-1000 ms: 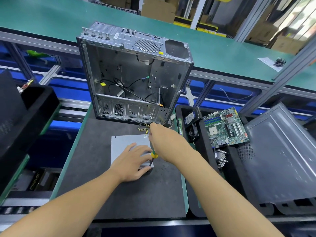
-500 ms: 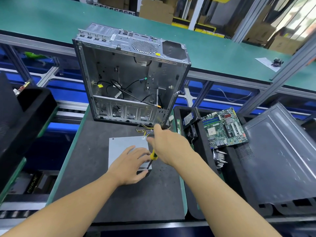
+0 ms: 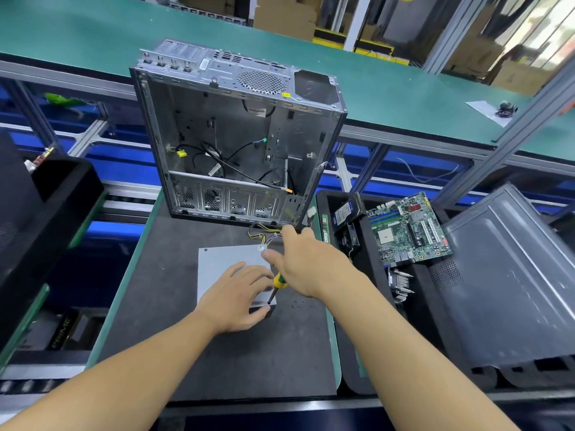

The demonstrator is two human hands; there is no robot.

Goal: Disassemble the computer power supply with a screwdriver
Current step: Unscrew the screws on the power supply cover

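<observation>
While left hand [image 3: 239, 301] presses flat on the power supply [image 3: 224, 262] and right hand [image 3: 306, 262] grips the screwdriver [image 3: 277, 283], hold its shaft square, bearing down at the supply's near-right corner.

Green conveyor [image 3: 389, 88] (cardboard boxes [image 3: 286, 17] behind), aluminium framing [image 3: 522, 119].

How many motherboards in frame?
1. The motherboard lies tilted in the black bin, right of the open chassis. More could be hidden under it or deeper in the bin.
</observation>
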